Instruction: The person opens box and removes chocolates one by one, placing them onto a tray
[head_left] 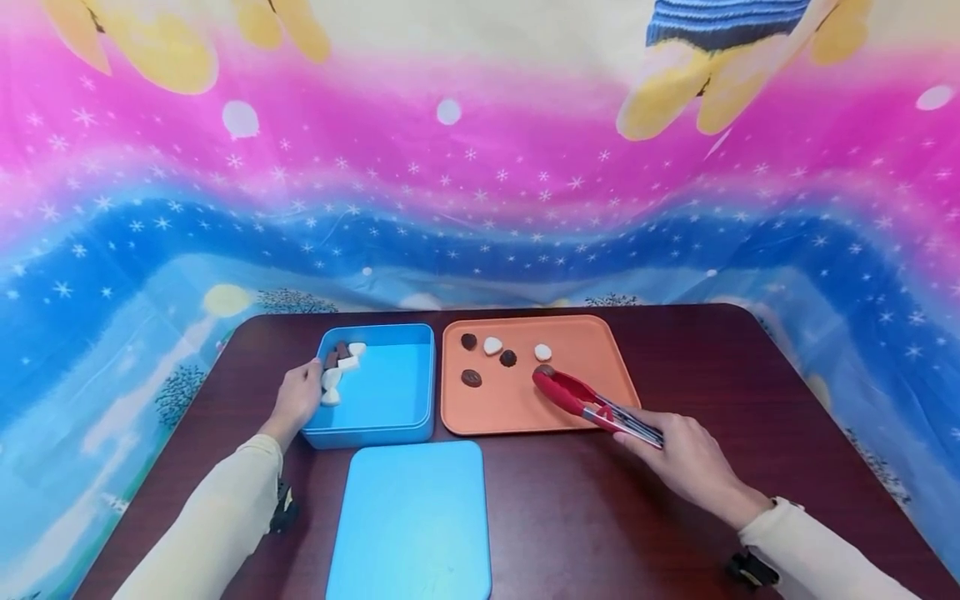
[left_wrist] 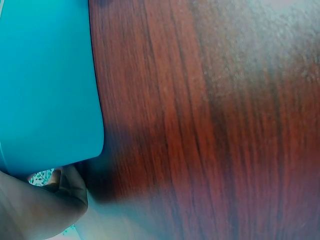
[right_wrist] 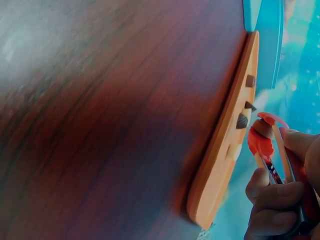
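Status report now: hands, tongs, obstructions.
Right hand gripping red tongs; brown piece pinched in their tips. Left hand touching left side of blue box. Nothing seen blocking the tongs.

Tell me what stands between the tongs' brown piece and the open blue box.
Low and straight across: an oval brown piece near that line, the left rim of the orange tray, then the right wall of the blue box. Nothing visible blocks a path above them.

Dark table [head_left: 585, 517], blue box [head_left: 375, 435], lid [head_left: 411, 525], orange tray [head_left: 517, 410]
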